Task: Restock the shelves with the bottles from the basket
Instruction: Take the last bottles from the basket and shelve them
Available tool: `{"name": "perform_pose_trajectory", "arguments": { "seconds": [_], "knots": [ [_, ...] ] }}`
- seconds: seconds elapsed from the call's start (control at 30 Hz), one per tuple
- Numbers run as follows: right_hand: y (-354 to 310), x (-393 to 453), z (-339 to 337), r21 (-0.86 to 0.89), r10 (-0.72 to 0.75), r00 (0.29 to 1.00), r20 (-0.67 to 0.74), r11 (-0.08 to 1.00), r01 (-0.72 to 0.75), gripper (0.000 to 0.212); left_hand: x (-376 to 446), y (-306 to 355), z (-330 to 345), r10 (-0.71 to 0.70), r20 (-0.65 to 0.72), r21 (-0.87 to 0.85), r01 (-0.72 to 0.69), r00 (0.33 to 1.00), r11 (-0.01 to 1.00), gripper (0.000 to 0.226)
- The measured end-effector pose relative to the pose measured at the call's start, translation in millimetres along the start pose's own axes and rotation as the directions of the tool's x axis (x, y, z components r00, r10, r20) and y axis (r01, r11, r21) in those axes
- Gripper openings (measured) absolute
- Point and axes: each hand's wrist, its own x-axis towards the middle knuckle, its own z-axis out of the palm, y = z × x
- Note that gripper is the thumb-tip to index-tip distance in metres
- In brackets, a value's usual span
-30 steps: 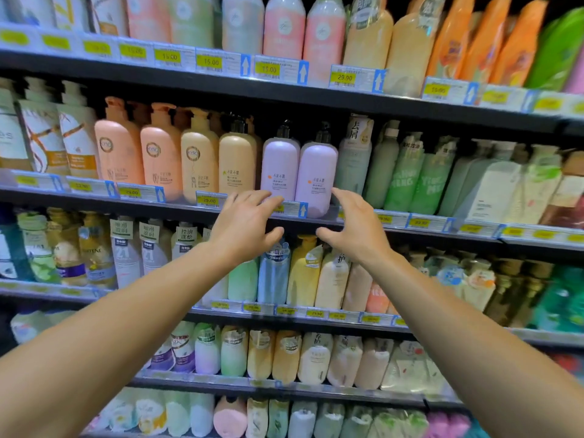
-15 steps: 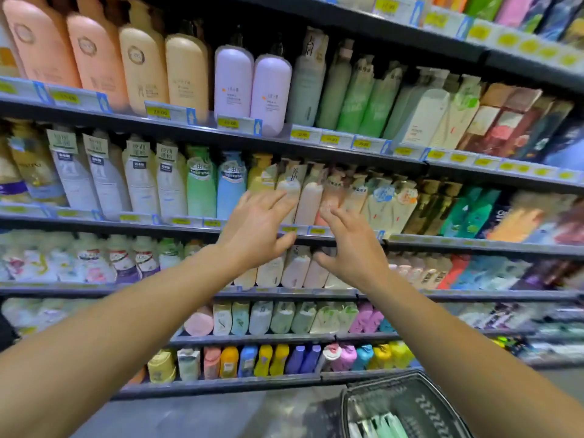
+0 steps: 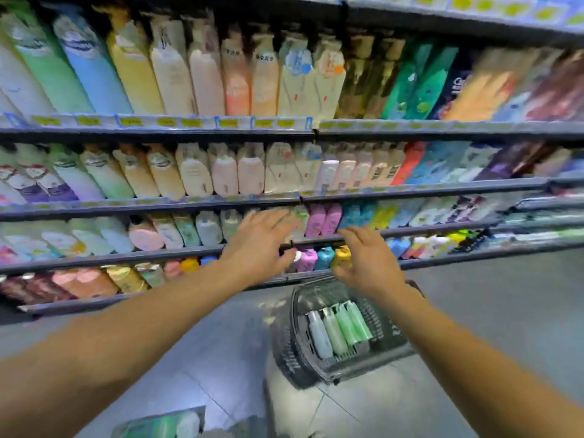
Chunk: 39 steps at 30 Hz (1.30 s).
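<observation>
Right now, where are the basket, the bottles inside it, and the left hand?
basket [image 3: 286, 349]: head view, its dark left wall.
bottles [image 3: 339, 330]: head view, a pale green bottle's body.
left hand [image 3: 257, 248]: head view, its back.

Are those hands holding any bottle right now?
No. The left hand and right hand are both empty, fingers spread, above the basket.

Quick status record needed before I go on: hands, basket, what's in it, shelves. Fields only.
left hand: open, holds nothing, raised in front of the lower shelves
right hand: open, holds nothing, above the basket's far rim
basket: dark mesh, on the floor below the hands
bottles in basket: four lying side by side, white to pale green
shelves: rows full of bottles; picture blurred, labels unreadable
</observation>
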Motion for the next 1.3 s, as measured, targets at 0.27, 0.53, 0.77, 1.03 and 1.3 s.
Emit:
{"name": "perform_pose_trajectory", "arguments": {
  "seconds": [0.27,0.53,0.77,1.03,1.3],
  "knots": [
    [126.0,-42.9,64.2,0.062,0.087,0.977,0.195,0.993,-0.101,0.083,35.5,80.0,94.9,0.003,0.152,-0.059,0.006,0.988,0.998,0.068],
    [202.0,-14.6,144.9,0.101,0.139,0.914,0.382,0.977,-0.190,0.084,93.7,81.0,191.6,0.000,0.307,-0.154,0.050,0.952,0.987,0.068],
    [243.5,19.3,235.6,0.126,0.144,0.836,0.530,0.961,-0.245,0.076,132.2,66.8,288.7,0.013,0.354,-0.200,0.062,0.935,0.978,0.064],
    [284.8,30.6,372.6,0.240,0.124,0.702,0.701,0.886,-0.396,0.078,128.5,72.7,433.8,-0.131,0.514,-0.302,0.322,0.848,0.897,0.072],
    [318.9,33.4,549.2,0.203,0.060,0.581,0.811,0.904,-0.376,0.086,105.2,81.5,610.5,-0.380,0.626,-0.185,0.603,0.681,0.776,0.073]
  ]
}}
